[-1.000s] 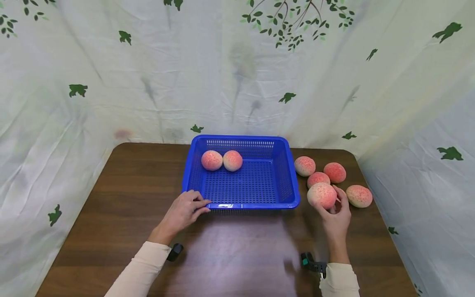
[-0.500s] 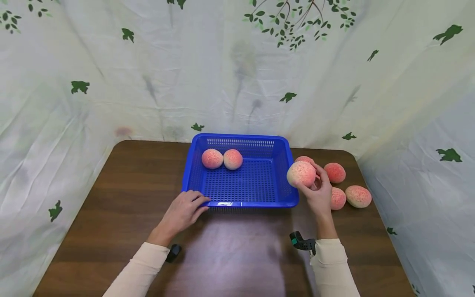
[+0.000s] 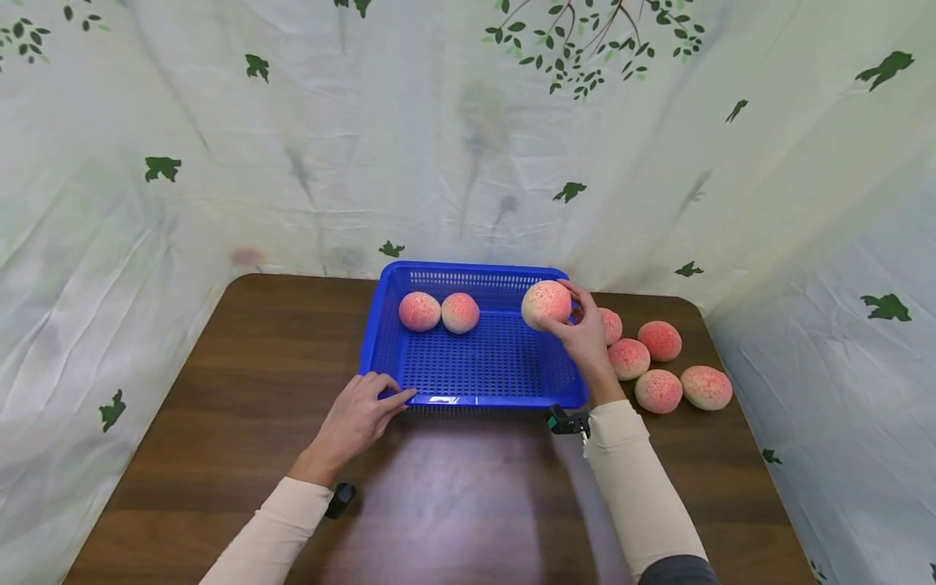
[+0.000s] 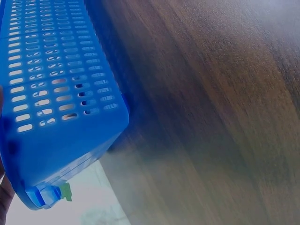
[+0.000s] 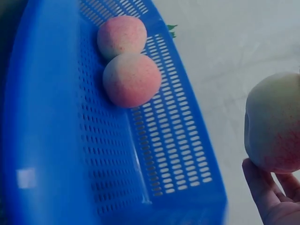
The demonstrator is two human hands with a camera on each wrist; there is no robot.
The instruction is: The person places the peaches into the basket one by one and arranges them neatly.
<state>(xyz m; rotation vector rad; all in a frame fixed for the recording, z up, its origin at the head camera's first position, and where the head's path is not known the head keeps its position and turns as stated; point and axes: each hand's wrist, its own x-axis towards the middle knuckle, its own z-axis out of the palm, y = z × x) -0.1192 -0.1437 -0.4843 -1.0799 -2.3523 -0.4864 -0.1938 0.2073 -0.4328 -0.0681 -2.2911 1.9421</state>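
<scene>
Pink peach (image 3: 546, 303) sits pinched in the right hand (image 3: 581, 333) over the blue basket (image 3: 468, 398), whose near rim the left hand (image 3: 358, 418) grips.

- Dark brown wood-grain table (image 3: 241, 406), rounded corners, glare patch toward 6 o'clock edge.
- Five loose pink-speckled round peaches (image 3: 660, 340) on tabletop, cluster at 2-3 o'clock: two nearer 12 o'clock side, one between, two nearer 6 o'clock side. Cluster tight, some touching; the one toward 12 o'clock partly hidden.
- Pair of pink-speckled peaches (image 3: 420, 311) around table's 12 o'clock, side by side, touching.
- White wrinkled cloth backdrop (image 3: 307, 146) with green leaf, branch and bird prints, wraps table from 9 through 12 to 3 o'clock.
</scene>
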